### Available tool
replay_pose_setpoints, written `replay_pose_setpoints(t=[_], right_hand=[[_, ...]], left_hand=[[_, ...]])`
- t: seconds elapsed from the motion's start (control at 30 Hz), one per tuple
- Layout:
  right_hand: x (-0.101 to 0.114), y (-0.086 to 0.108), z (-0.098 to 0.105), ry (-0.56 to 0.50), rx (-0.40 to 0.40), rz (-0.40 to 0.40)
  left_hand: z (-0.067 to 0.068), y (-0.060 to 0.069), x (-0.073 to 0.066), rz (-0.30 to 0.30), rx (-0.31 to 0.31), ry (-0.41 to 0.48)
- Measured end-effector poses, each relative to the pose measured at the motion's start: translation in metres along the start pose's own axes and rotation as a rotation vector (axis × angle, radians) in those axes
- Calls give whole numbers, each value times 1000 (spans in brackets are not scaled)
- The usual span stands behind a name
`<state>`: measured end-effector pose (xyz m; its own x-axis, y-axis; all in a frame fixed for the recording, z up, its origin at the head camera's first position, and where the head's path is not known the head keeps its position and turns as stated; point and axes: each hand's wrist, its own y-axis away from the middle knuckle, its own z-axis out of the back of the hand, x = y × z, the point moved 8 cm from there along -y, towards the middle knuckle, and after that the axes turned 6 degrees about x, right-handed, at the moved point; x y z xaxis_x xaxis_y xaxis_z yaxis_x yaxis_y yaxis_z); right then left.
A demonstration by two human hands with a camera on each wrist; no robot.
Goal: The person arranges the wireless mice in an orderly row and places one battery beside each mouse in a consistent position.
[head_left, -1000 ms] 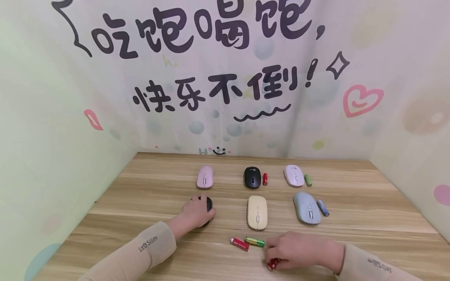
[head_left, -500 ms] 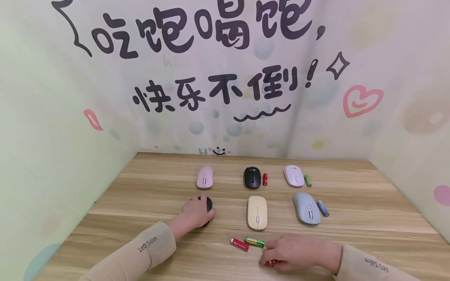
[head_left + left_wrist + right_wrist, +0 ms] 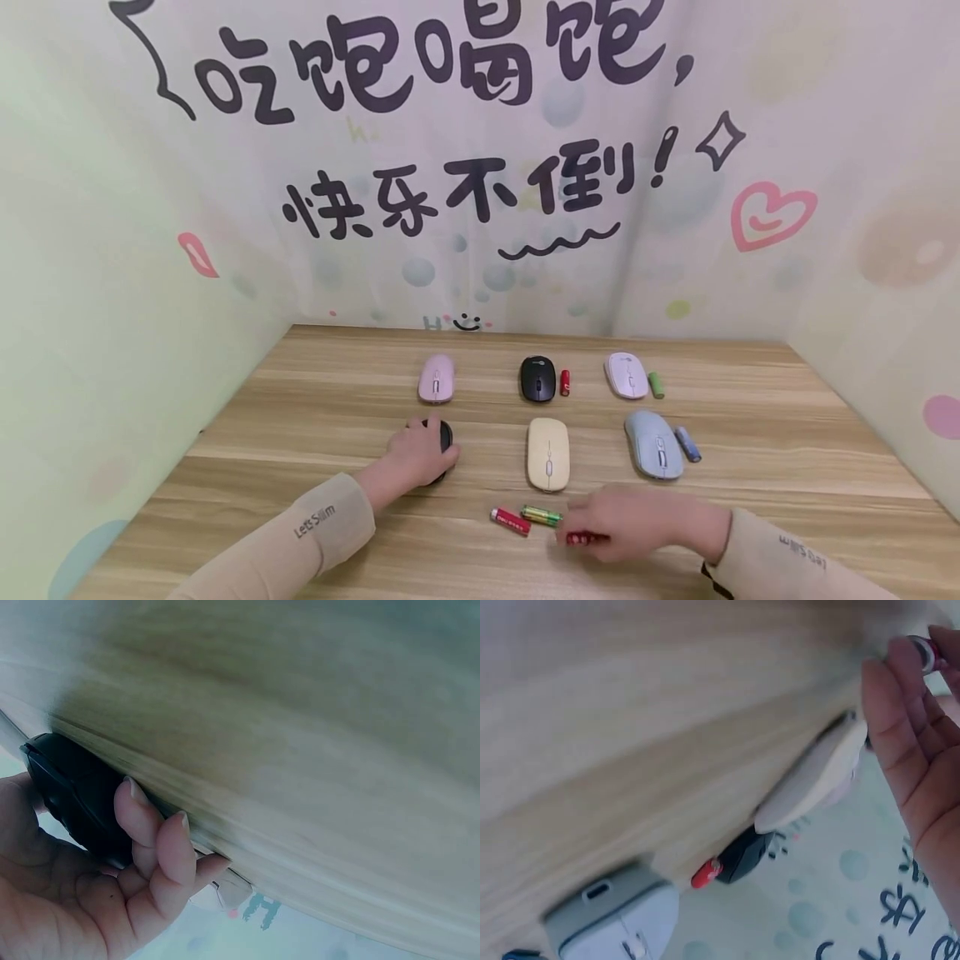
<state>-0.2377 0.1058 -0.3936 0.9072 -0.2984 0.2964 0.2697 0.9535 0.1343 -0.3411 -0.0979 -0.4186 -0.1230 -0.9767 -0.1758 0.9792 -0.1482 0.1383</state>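
My left hand (image 3: 416,452) holds a black computer mouse (image 3: 447,435) on the left part of the table, covering most of it. In the left wrist view the thumb and curled fingers lie round that mouse. Near the front, my right hand (image 3: 630,523) pinches a red battery (image 3: 581,539); the right wrist view shows its metal end between the fingertips. Just left of this hand, a green-and-gold battery (image 3: 542,516) and another red battery (image 3: 510,522) lie side by side. Behind them sits a cream mouse (image 3: 548,454).
Along the back are a pink mouse (image 3: 437,378), a second black mouse (image 3: 537,378) beside a red battery (image 3: 565,382), and a white mouse (image 3: 627,375) beside a green battery (image 3: 656,385). A blue mouse (image 3: 655,445) and blue battery (image 3: 687,444) lie at right. Printed cloth walls surround the table.
My right hand has shifted slightly away from the table's front, and the red battery in it has turned to lie more level. The left hand stays where it was on the mouse.
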Motion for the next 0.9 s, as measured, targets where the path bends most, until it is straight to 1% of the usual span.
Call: replay_pose_setpoints(t=[0.07, 0.13, 0.17, 0.27, 0.33, 0.37, 0.4, 0.43, 0.53, 0.63, 0.77, 0.9], right_hand=[[-9, 1, 15, -30, -89, -45], [-22, 3, 32, -82, -193, -122], [-31, 4, 39, -115, -243, -179], [-59, 10, 53, -286, -340, -386], [-77, 15, 54, -428, -378, -523], [-85, 16, 52, -482, -393, -586], [-92, 17, 49, -528, -400, -640], [-99, 17, 45, -549, -399, -686], [-115, 13, 32, -514, -362, -807], [-127, 7, 19, -460, -301, -890], [-132, 3, 12, -453, -261, -941], [-132, 0, 12, -450, -246, -952]], left_hand=[[0, 0, -1, 0, 2, 2], [0, 0, -1, -1, 5, 3], [-1, 0, -1, -1, 6, 1], [-2, -1, 0, -2, 9, 3], [-2, -2, 0, -1, 9, 4], [-2, -2, 0, -2, 8, 5], [-1, -1, 0, -3, 8, 7], [-1, -1, 0, -3, 8, 9], [0, 0, 0, 2, 12, 12], [0, 0, 0, 5, 16, 11], [-2, -1, 0, -3, 13, 14], [-1, -2, 0, -8, -3, 19]])
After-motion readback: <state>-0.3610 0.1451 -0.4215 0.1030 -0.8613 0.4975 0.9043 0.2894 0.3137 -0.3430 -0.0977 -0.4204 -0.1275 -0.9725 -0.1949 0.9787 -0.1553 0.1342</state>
